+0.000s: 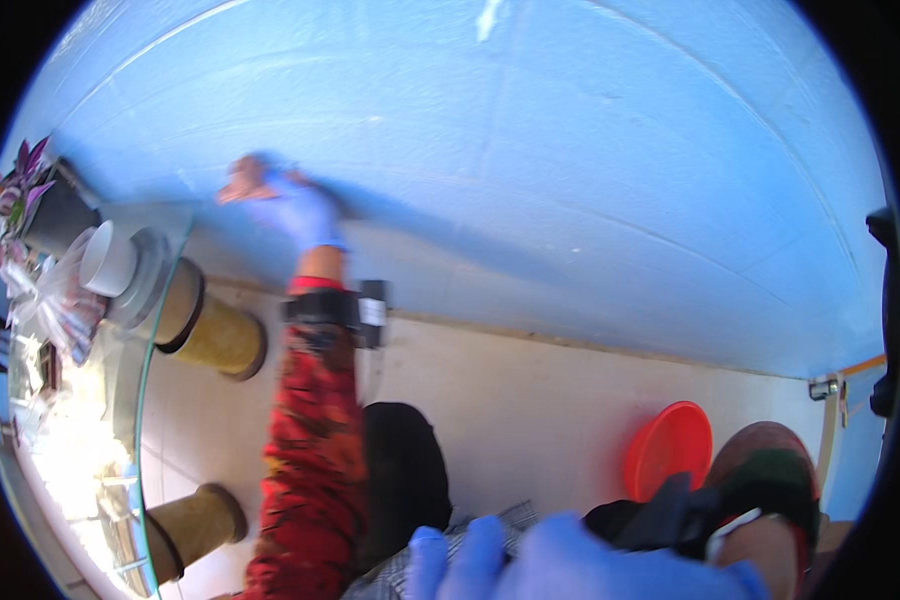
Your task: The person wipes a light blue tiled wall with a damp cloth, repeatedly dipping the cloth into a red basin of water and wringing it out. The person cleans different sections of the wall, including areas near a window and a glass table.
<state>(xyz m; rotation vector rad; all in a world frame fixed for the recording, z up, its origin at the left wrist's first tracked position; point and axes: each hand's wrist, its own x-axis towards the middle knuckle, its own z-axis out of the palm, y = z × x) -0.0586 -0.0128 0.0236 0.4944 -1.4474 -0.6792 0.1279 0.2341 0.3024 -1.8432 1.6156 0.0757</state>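
My left hand (281,199) reaches out to a blue painted wall (555,157), low down near the floor. It looks close to the wall or against it, but blur hides which. A blue glove covers its palm, while some fingers look bare. The sleeve (311,420) is red and patterned, with a black strap (319,309) around the wrist. Blurred at the bottom edge, my right hand (570,562) wears a blue glove, with some fingers spread. Its underside is hidden, so I cannot see whether either hand holds anything.
Left stands a glass-topped table (146,375) on yellow cylindrical legs (221,334). A white cup (109,259), plastic bag (60,300) and dark plant pot (60,214) are on it. A red plastic bowl (667,450) sits tilted on the pale floor (517,397). An orange-edged frame (859,367) is at right.
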